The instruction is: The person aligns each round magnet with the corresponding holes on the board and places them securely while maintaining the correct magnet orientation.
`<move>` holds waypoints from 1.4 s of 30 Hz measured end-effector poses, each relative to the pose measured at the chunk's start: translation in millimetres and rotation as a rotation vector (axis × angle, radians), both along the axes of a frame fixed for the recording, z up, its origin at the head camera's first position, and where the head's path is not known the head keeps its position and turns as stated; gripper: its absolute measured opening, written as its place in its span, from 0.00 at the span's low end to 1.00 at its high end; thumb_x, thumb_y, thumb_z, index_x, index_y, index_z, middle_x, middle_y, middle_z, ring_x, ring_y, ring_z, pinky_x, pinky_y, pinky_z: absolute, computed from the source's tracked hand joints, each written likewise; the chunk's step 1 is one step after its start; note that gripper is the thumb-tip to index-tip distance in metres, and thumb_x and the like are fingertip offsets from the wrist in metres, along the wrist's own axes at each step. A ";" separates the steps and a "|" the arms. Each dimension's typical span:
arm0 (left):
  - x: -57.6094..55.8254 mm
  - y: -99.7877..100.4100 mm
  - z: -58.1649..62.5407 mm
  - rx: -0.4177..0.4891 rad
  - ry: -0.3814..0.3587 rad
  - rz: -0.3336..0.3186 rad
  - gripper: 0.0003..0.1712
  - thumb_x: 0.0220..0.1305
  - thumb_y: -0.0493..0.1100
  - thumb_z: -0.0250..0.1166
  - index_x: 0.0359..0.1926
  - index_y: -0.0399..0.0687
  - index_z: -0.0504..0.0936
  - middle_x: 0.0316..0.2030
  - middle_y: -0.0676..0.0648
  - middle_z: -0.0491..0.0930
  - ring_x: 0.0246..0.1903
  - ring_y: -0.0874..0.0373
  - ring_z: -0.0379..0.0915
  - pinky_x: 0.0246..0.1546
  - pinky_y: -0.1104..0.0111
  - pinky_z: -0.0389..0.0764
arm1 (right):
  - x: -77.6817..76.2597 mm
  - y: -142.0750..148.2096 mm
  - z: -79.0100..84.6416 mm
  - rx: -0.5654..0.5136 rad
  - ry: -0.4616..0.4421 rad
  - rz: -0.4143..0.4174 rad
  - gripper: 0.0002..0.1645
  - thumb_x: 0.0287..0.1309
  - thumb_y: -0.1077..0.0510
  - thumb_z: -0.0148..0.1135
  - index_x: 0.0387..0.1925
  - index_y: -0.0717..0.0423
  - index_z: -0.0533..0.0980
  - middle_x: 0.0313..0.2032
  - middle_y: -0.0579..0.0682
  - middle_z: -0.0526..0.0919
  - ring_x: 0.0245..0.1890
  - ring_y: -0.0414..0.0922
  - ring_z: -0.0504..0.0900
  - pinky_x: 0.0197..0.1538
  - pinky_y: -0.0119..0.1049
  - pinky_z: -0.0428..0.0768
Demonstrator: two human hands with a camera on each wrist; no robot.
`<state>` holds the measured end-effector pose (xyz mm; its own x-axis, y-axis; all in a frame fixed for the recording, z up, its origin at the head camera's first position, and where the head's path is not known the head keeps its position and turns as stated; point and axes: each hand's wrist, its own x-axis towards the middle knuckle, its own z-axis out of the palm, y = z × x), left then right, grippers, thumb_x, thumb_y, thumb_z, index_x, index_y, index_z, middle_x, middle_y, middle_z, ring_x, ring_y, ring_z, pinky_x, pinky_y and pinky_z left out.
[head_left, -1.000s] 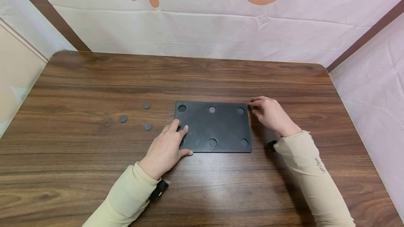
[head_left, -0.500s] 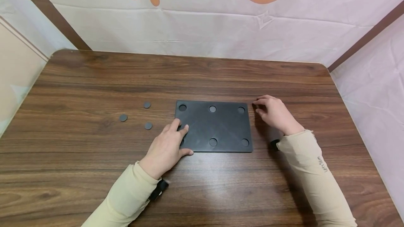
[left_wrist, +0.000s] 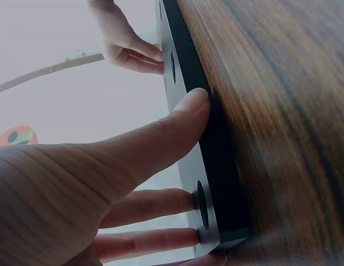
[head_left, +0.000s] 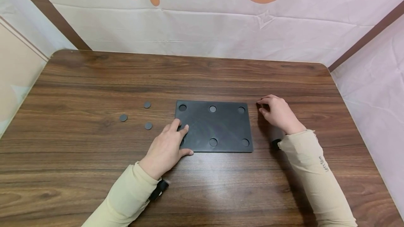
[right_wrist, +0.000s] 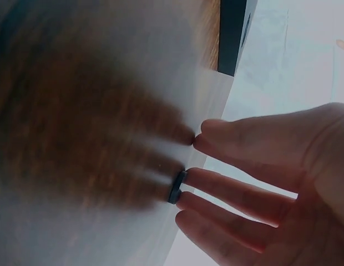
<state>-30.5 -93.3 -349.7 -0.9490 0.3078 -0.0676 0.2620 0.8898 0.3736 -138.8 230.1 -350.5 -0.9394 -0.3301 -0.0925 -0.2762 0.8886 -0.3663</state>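
A dark rectangular board [head_left: 217, 125] with round recesses lies flat on the table. My left hand [head_left: 164, 150] rests on its front left corner. In the left wrist view its thumb [left_wrist: 188, 111] presses the front edge, while straight fingers touch the top face. The recess under that hand is partly hidden. Off the board's far right corner, my right hand [head_left: 277, 115] has its fingertips down at the table. A small dark disc [right_wrist: 176, 187] sits at the tips of its fingers in the right wrist view; thumb and index finger meet beside it. The head view hides that disc.
Loose grey discs lie left of the board: a far one [head_left: 147, 105], a near one [head_left: 148, 126] and one farther left [head_left: 123, 117]. The wooden table [head_left: 208, 192] has rounded far corners, and a pale cloth [head_left: 189, 31] hangs behind it.
My right hand has shifted a short way right, away from the board's far right corner. The left hand, board and loose discs at left have stayed put.
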 end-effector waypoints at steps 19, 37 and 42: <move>0.5 -0.8 -0.6 -0.003 0.016 -0.006 0.41 0.46 0.51 0.76 0.59 0.35 0.76 0.54 0.35 0.69 0.53 0.38 0.71 0.40 0.55 0.80 | -2.1 2.6 -2.7 -0.022 0.105 -0.025 0.18 0.49 0.75 0.54 0.43 0.74 0.80 0.45 0.69 0.80 0.45 0.64 0.80 0.48 0.55 0.77; 1.2 -0.9 -0.3 -0.003 0.027 -0.006 0.41 0.46 0.51 0.76 0.59 0.35 0.76 0.53 0.35 0.70 0.52 0.38 0.72 0.39 0.55 0.80 | -1.3 1.5 -0.3 -0.052 0.104 -0.084 0.13 0.50 0.74 0.56 0.37 0.70 0.83 0.38 0.66 0.81 0.38 0.62 0.81 0.42 0.53 0.77; 1.1 -0.5 -0.2 -0.005 0.019 -0.004 0.41 0.46 0.51 0.76 0.60 0.35 0.76 0.54 0.35 0.69 0.53 0.37 0.71 0.40 0.54 0.80 | -1.3 1.3 -0.3 -0.047 0.101 -0.095 0.12 0.52 0.73 0.57 0.37 0.69 0.83 0.39 0.66 0.81 0.40 0.62 0.80 0.44 0.54 0.76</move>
